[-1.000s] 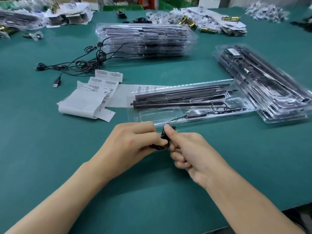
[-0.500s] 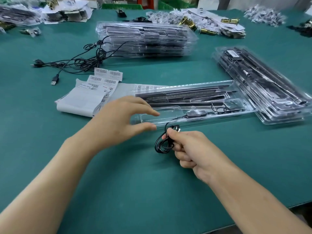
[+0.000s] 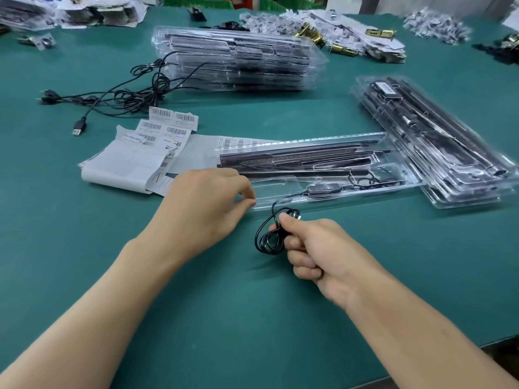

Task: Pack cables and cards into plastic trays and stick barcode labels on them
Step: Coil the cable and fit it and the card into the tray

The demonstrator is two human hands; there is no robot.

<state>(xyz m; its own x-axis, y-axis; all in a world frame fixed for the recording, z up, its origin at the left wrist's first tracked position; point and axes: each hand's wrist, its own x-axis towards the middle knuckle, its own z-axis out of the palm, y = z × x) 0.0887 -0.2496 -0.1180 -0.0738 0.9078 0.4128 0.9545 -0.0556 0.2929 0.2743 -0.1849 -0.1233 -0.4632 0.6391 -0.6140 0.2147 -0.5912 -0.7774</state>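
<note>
A clear plastic tray (image 3: 398, 189) lies across the middle of the green table, holding long dark strips and a small inline cable part. My right hand (image 3: 311, 251) pinches a coiled black cable (image 3: 268, 238) just in front of the tray; the cable's other end runs into the tray. My left hand (image 3: 205, 203) is at the tray's near left corner, thumb and fingertips pinched at its edge. Sheets of barcode labels (image 3: 168, 127) and white backing paper lie left of the tray.
A stack of filled clear trays (image 3: 238, 60) stands at the back centre, another stack (image 3: 438, 141) at the right. Loose black USB cables (image 3: 112, 94) sprawl at the left back. Piles of paper cards and brass parts (image 3: 351, 37) line the far edge.
My hands have come apart. The left hand let go of the coil and moved up to the tray's corner, its fingers closing there. The right hand keeps the coiled cable.
</note>
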